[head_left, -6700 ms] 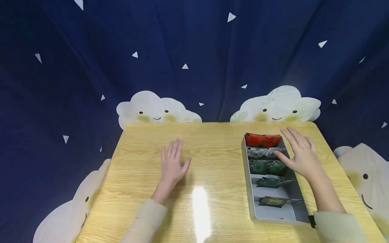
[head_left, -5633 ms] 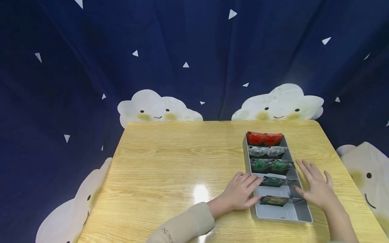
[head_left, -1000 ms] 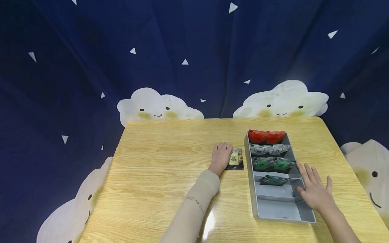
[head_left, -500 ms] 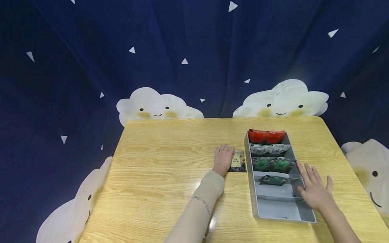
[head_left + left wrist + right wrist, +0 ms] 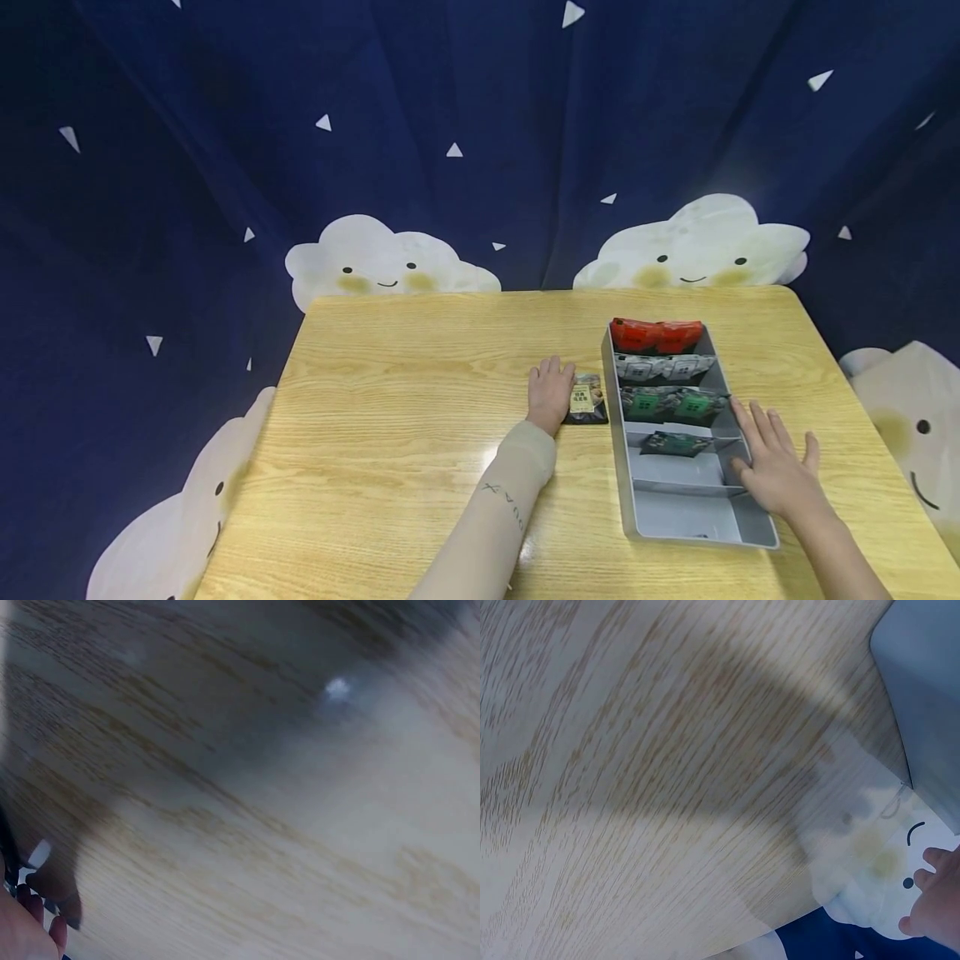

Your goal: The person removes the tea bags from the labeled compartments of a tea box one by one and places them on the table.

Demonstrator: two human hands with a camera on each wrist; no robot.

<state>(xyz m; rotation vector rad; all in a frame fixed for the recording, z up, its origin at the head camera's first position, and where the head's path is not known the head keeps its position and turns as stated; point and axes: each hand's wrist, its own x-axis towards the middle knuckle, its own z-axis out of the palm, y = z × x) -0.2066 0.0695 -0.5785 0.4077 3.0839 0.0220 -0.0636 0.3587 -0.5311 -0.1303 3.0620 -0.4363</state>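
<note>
A flat dark packet [image 5: 582,398] with a yellow label lies on the table, just left of the grey divided box [image 5: 618,467]. My left hand [image 5: 550,393] holds the packet by its left side, fingers pointing away from me and covering that edge. In the left wrist view only bent fingers [image 5: 56,930] and part of something dark show at the lower left. My right hand [image 5: 780,471] rests along the box's right rim with fingers straight and spread. Red, silver and green packets [image 5: 667,405] stand in the back compartments, and one dark green packet [image 5: 677,443] leans farther forward.
The box stands on the right part of the wooden table [image 5: 390,400]; thin dividers cross it. Behind the table hangs a dark blue curtain [image 5: 412,100] with white clouds. A long beige sleeve [image 5: 487,517] reaches over the table's front.
The yellow-labelled packet, earlier in the box's front part, is out on the table. Over the last second my left hand and the packet shifted slightly toward the box; my right hand stayed put.
</note>
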